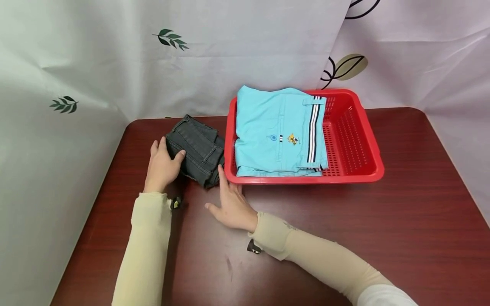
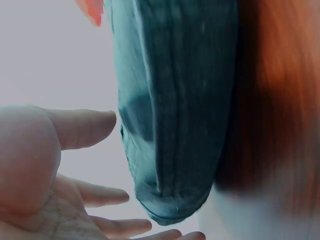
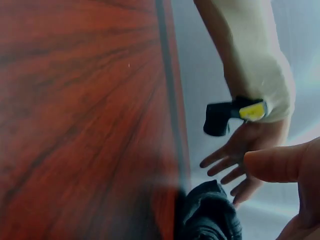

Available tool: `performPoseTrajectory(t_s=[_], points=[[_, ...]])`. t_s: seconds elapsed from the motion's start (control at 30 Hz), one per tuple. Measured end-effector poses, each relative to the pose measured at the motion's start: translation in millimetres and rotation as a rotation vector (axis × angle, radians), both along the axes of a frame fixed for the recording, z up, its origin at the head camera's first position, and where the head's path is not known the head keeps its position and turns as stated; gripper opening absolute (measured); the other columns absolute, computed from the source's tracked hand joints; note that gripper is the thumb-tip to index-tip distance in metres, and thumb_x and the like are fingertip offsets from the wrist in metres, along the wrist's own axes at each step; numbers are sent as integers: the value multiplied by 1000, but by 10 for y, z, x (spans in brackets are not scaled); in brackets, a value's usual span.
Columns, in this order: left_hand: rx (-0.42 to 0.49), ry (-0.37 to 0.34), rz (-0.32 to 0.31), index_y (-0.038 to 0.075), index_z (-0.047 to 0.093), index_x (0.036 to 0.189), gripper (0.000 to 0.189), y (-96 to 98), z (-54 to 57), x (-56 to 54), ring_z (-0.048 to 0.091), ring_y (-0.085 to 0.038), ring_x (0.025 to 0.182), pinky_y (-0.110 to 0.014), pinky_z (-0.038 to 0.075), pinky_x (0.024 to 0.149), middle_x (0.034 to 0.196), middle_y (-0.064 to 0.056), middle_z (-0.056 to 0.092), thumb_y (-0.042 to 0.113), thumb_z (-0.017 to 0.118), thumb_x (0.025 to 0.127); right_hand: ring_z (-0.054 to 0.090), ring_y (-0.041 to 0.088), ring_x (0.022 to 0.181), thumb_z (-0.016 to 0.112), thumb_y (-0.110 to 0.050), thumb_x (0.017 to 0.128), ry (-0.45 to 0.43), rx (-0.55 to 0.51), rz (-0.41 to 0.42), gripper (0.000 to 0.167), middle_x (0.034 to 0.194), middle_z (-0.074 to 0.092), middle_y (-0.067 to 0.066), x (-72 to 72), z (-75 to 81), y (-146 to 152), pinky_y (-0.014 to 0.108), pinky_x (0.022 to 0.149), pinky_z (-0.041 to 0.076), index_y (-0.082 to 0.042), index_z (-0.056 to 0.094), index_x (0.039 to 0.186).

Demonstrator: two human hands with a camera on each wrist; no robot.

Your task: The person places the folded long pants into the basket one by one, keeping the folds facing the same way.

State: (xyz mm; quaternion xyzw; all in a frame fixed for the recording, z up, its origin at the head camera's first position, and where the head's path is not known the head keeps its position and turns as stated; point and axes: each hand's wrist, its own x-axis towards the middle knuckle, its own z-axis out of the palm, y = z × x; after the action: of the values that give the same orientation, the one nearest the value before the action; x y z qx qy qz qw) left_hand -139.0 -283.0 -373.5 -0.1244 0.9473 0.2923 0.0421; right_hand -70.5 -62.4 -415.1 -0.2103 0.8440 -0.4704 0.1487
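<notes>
A folded pair of dark grey jeans (image 1: pixel 196 146) lies on the table, its right edge close against a red basket (image 1: pixel 306 180). My left hand (image 1: pixel 162 169) is at the left edge of the jeans, thumb and fingers spread and relaxed. In the left wrist view, the thumb of that left hand (image 2: pixel 30 160) points toward the folded side of the jeans (image 2: pixel 185 100). My right hand (image 1: pixel 234 207) reaches to the basket's front left corner with fingers extended, the index fingertip right by the jeans and other fingertips partly hidden under the rim.
Folded light blue shorts (image 1: pixel 260 123) with a striped waistband fill the basket's left part and rise over its back rim. The brown table (image 1: pixel 413 204) meets a white patterned curtain (image 1: pixel 237 51) at the back and sides. Each wrist wears a small black camera (image 1: pixel 253 246).
</notes>
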Motion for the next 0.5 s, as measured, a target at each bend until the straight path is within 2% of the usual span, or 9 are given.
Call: performPoseTrajectory(t_s=[0.13,0.33,0.5], points=[[-4,-11,-4,-1,3,160,83,99,-14,92,10,-48,149,-62,21,116,164,-29,-5,42,48,104,-2,30,153,73,-21,92,11,-47,-26,107,168,-6,12,-74,-36,-52,48,121,18,-6,-8,161],[-10,-15,-9,-1,5,160,84,202,-69,165,12,-49,149,-63,23,115,164,-29,-6,43,49,104,4,21,153,72,-16,92,-3,-107,-95,106,168,-6,9,-195,-50,-147,39,121,19,-5,-7,161],[6,-3,15,1,5,161,84,226,-111,199,13,-48,149,-62,24,114,164,-26,-9,44,50,103,9,20,153,71,-18,93,-56,-88,-110,103,169,-1,7,-229,-39,-186,38,121,22,-8,-6,161]])
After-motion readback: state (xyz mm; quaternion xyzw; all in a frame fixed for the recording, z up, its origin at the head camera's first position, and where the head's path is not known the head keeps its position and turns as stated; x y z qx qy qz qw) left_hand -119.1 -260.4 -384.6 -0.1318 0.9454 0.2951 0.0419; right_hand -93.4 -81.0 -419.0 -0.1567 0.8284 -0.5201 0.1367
